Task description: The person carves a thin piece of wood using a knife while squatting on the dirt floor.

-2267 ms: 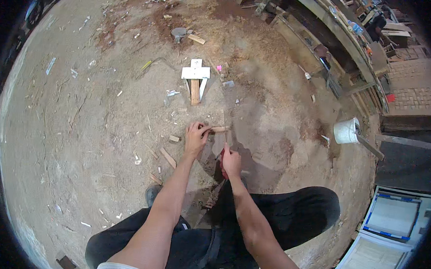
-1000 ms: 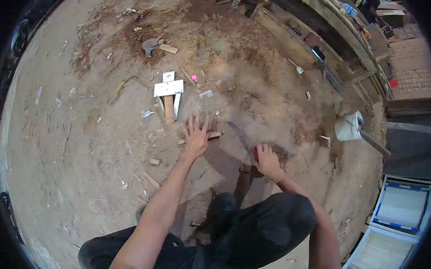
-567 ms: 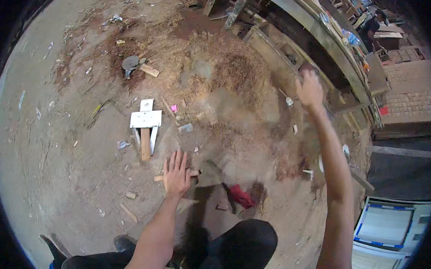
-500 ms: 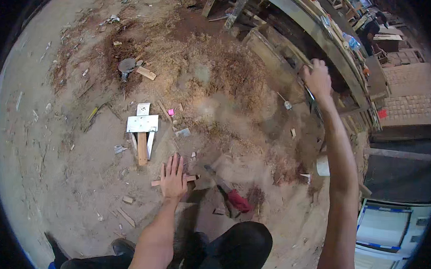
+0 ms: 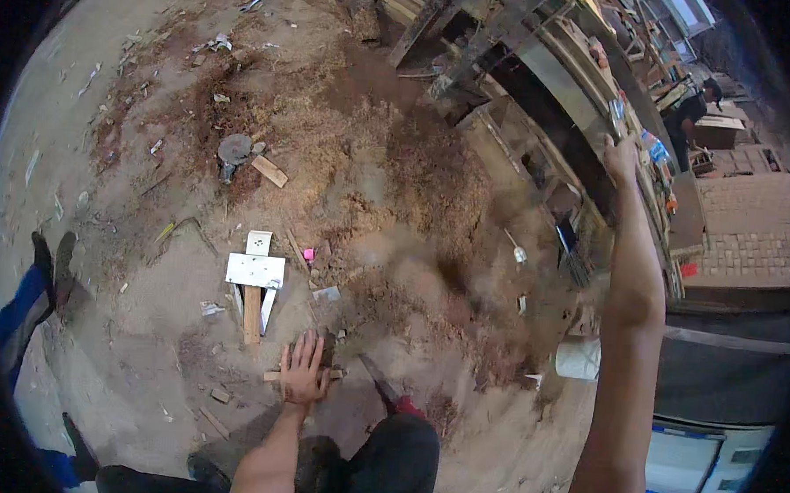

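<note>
Dusty brown ground (image 5: 145, 324) now holds the released red-handled saw (image 5: 408, 407), cutting apparently paused; left hand (image 5: 303, 375) spreads over a thin wooden strip (image 5: 271, 376), lower centre; right hand (image 5: 622, 159) has reached upper right, its grip too small to tell.

The short, light-brown wooden strip (image 5: 272, 376) has a bare, matt surface. The long, dark metal saw blade (image 5: 377, 378) looks dull. The brown earthen floor (image 5: 154, 311) is rough, while the white, round plastic bucket (image 5: 577, 358) seems smooth.

The left hand (image 5: 302, 370) lies on a wooden strip (image 5: 271, 376), a red-handled saw (image 5: 380, 383) at its three o'clock, the right hand (image 5: 622, 158) at two, near a bench (image 5: 565, 86).
</note>
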`<control>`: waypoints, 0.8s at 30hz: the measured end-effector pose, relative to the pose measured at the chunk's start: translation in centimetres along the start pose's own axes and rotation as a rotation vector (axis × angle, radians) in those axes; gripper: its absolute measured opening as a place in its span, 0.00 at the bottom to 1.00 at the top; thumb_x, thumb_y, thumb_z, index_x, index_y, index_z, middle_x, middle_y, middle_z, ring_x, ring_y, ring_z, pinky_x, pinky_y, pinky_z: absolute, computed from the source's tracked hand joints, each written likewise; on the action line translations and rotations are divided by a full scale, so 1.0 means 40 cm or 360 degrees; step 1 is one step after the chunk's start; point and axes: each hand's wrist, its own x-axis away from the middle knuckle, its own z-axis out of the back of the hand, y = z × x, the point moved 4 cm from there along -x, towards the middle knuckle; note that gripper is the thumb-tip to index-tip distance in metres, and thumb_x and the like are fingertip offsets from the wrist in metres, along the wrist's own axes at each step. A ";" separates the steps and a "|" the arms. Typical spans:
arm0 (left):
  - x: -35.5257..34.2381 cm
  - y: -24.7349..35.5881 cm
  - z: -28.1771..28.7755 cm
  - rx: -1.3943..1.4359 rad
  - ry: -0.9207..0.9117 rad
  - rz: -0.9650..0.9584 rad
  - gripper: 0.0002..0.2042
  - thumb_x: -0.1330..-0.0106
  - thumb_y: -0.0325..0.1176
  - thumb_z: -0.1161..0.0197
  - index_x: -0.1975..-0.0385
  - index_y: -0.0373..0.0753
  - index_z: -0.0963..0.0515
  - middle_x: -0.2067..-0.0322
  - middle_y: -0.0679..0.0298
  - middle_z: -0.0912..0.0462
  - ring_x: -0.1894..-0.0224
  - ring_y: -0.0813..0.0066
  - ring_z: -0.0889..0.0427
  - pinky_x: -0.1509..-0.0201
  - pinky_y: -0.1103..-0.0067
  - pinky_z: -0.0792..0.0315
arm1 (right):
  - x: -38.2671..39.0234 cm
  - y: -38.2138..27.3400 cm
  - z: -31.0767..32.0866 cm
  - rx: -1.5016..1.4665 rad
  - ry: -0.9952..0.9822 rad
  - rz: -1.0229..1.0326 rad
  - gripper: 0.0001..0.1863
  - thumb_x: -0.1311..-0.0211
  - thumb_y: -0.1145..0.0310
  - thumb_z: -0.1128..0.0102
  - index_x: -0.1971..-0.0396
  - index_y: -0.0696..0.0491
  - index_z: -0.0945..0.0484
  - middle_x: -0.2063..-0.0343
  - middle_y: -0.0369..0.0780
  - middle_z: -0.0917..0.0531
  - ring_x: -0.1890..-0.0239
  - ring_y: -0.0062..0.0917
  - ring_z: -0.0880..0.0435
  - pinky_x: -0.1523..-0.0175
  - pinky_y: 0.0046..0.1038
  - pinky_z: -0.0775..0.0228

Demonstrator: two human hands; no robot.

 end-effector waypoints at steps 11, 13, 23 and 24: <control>-0.007 0.002 0.002 0.0213 0.0006 -0.0035 0.37 0.44 0.46 0.44 0.32 0.43 0.43 0.31 0.59 0.45 0.30 0.62 0.45 0.30 0.58 0.53 | 0.026 -0.036 0.087 0.0635 -0.0128 -0.0156 0.21 0.45 0.63 0.46 0.52 0.55 0.22 0.53 0.51 0.20 0.48 0.45 0.23 0.44 0.40 0.32; -0.001 -0.009 0.000 0.0182 0.0036 -0.0036 0.37 0.45 0.46 0.44 0.32 0.43 0.43 0.31 0.58 0.45 0.30 0.61 0.45 0.29 0.58 0.53 | 0.088 -0.097 0.129 0.0820 -0.0056 -0.0082 0.22 0.41 0.51 0.45 0.59 0.55 0.19 0.58 0.50 0.18 0.53 0.46 0.20 0.49 0.42 0.29; 0.000 0.037 0.053 0.0269 0.0111 -0.0042 0.37 0.48 0.38 0.47 0.32 0.44 0.43 0.31 0.58 0.45 0.30 0.62 0.46 0.28 0.59 0.55 | 0.307 -0.078 0.272 0.0045 0.0091 -0.0118 0.24 0.37 0.49 0.45 0.67 0.61 0.23 0.71 0.51 0.18 0.65 0.47 0.18 0.60 0.43 0.28; -0.001 0.035 0.062 0.0297 0.0121 -0.0038 0.36 0.47 0.38 0.48 0.32 0.44 0.43 0.31 0.58 0.45 0.29 0.63 0.47 0.28 0.60 0.55 | 0.374 -0.089 0.299 -0.0247 0.0101 -0.0169 0.25 0.36 0.50 0.45 0.65 0.62 0.23 0.73 0.50 0.18 0.68 0.46 0.18 0.62 0.42 0.29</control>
